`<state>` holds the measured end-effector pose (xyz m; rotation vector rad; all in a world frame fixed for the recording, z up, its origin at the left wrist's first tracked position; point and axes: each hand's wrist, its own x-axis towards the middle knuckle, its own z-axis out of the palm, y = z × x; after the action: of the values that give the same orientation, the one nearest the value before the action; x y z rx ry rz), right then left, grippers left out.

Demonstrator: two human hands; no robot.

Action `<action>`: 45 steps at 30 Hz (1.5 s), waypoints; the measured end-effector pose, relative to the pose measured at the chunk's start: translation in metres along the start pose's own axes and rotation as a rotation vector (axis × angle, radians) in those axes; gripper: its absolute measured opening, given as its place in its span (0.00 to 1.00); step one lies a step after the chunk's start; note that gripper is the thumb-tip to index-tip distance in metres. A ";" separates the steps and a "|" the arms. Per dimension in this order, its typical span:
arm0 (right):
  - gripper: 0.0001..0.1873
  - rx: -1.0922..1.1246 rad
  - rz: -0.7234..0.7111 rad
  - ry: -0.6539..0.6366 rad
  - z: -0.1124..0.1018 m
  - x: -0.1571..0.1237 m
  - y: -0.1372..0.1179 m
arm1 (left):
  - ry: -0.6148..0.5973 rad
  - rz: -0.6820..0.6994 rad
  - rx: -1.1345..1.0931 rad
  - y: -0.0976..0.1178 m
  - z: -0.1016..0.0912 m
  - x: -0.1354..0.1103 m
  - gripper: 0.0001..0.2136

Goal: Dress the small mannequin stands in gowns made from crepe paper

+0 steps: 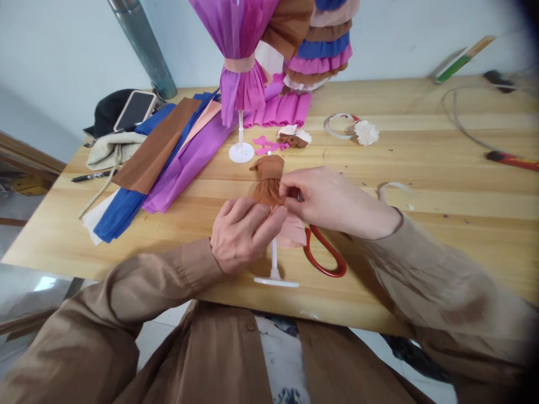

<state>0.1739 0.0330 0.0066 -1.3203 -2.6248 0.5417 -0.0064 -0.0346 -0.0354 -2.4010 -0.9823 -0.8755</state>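
Near the table's front edge lies a small doll form dressed in brown crepe paper (268,179), its white stand (275,281) pointing toward me. Pale pink crepe paper (292,231) hangs round its lower part. My left hand (244,233) is closed on the pink paper at the waist, fingertips curled over it. From the right, my right hand (322,196) pinches at the same waist, just below the brown paper. The fingertips hide exactly what is gripped. Red-handled scissors (326,258) lie beside the pink paper, their blades hidden.
Brown, blue and purple crepe strips (158,151) lie to the left by a phone (135,111). Behind stand a purple paper dress on a white stand (241,152) and a ruffled tiered dress (322,50). A tape roll (339,128), paper flower (366,133) and red-handled tool (511,160) lie right.
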 end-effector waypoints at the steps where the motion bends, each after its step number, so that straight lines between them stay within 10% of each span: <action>1: 0.05 0.006 0.005 0.000 0.000 0.000 0.000 | 0.007 -0.004 -0.009 0.000 0.002 0.000 0.11; 26: 0.04 0.055 0.067 0.132 -0.002 0.001 0.002 | -0.022 0.078 0.081 0.003 0.013 0.001 0.06; 45: 0.07 0.199 0.102 0.145 0.000 0.006 0.006 | -0.259 0.060 0.193 0.007 0.016 0.005 0.11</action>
<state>0.1747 0.0408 0.0043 -1.3799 -2.3310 0.6754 0.0076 -0.0284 -0.0446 -2.4005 -1.0299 -0.4323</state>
